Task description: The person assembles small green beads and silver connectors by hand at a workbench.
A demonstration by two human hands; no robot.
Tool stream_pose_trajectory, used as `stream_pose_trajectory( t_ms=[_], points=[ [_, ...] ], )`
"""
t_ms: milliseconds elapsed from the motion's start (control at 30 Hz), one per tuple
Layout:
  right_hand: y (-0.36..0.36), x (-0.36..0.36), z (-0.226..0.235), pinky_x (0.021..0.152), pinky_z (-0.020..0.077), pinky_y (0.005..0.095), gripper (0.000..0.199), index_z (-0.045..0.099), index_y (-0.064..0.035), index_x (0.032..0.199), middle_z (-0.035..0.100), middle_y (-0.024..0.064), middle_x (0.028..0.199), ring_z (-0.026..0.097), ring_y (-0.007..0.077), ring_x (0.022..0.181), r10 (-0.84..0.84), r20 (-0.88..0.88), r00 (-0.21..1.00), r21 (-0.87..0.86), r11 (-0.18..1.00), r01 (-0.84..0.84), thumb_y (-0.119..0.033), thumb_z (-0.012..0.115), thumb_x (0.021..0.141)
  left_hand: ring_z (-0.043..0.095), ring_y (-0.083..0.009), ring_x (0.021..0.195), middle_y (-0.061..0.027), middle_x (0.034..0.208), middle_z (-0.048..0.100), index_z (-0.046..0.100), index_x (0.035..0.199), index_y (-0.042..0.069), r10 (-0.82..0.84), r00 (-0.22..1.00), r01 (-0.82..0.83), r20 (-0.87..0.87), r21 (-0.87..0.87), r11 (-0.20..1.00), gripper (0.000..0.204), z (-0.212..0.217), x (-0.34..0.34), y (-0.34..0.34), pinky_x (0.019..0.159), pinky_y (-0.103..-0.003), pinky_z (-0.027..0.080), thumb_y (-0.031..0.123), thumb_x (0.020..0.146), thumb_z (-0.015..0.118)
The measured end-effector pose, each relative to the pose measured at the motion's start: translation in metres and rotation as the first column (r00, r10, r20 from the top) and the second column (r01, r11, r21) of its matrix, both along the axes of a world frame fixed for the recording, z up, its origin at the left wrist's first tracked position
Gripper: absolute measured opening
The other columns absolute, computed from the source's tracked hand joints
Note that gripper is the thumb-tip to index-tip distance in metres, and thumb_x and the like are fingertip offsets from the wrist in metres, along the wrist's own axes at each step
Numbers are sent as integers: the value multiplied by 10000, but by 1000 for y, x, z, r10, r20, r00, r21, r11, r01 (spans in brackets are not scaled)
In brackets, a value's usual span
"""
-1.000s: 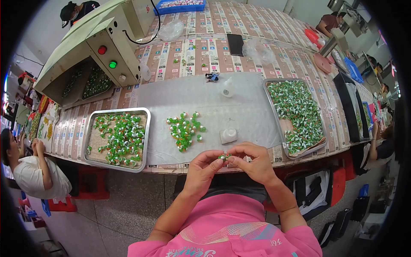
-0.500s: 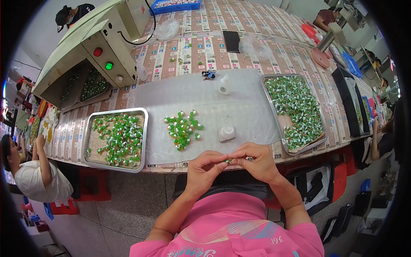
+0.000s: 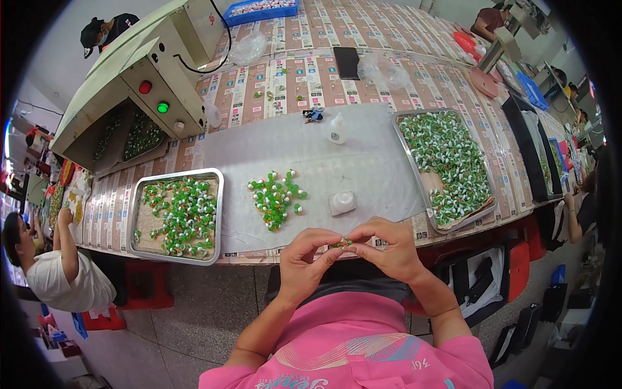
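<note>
Close to the table's front edge, my left hand and my right hand meet, thumbs and forefingers pinched on one small green figurine piece with a bit of orange. Its finer detail is too small to make out. Just beyond my hands sits a small white pot on a square base. To its left lies a loose pile of green-and-white pieces on the grey sheet. More such pieces fill a metal tray at left and another metal tray at right.
A cream machine with red and green buttons stands at the left back, a tray inside it. A white squeeze bottle, a tiny dark-blue figure and a black phone-like slab lie farther back. A co-worker sits at left.
The piece between my fingertips shows more of its green side and seems turned. My hands have shifted very slightly left; the view has tilted a little.
</note>
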State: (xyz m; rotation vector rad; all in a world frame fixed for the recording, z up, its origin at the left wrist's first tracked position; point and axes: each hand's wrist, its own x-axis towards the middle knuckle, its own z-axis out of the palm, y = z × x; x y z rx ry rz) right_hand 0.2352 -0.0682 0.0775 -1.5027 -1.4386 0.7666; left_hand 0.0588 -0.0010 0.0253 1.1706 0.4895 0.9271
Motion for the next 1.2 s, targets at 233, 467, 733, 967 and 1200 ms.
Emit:
stream_pose_trajectory(
  t_ms=[233, 467, 733, 967, 1200],
  points=[
    [-3, 1, -10, 657, 529, 278, 187, 701, -24, 930, 691, 98, 832, 679, 186, 758, 17, -32, 999, 57, 998, -15, -3, 758, 753, 640, -191, 930, -120, 997, 659, 696, 990, -5, 11, 1000, -10, -5, 60, 998, 222, -3, 0, -2, 823, -282, 522, -84, 782, 709],
    [-9, 5, -18, 648, 531, 286, 191, 702, -30, 923, 696, 100, 837, 676, 189, 746, 20, -27, 999, 115, 993, -17, 8, 762, 745, 643, -196, 926, -134, 990, 657, 691, 944, -26, 10, 1000, -10, -5, 94, 996, 213, -9, 7, -4, 818, -286, 531, -122, 755, 713],
    [-12, 7, -13, 658, 529, 300, 235, 684, -22, 960, 692, 94, 857, 671, 214, 759, 55, 5, 998, 145, 988, -55, 22, 754, 740, 627, -197, 980, -130, 1037, 647, 684, 1008, -13, -59, 998, 58, 18, 88, 994, 239, -13, 2, -5, 862, -300, 511, -85, 781, 710],
    [-10, 1, -16, 693, 519, 339, 263, 675, -15, 983, 692, 112, 922, 661, 265, 797, 75, 138, 988, 263, 959, -109, 21, 751, 734, 625, -206, 989, -127, 1039, 648, 683, 1021, -1, -48, 998, 52, -36, 123, 991, 256, -9, -5, -2, 864, -295, 501, -66, 777, 723],
    [-11, -7, -22, 689, 515, 321, 267, 680, -22, 973, 699, 93, 897, 667, 236, 779, 40, 171, 984, 305, 948, -91, 19, 765, 724, 629, -205, 961, -114, 1013, 655, 682, 1000, 17, -33, 996, 48, -81, 191, 980, 250, -12, -11, 0, 847, -294, 498, -51, 765, 737]
  ],
)
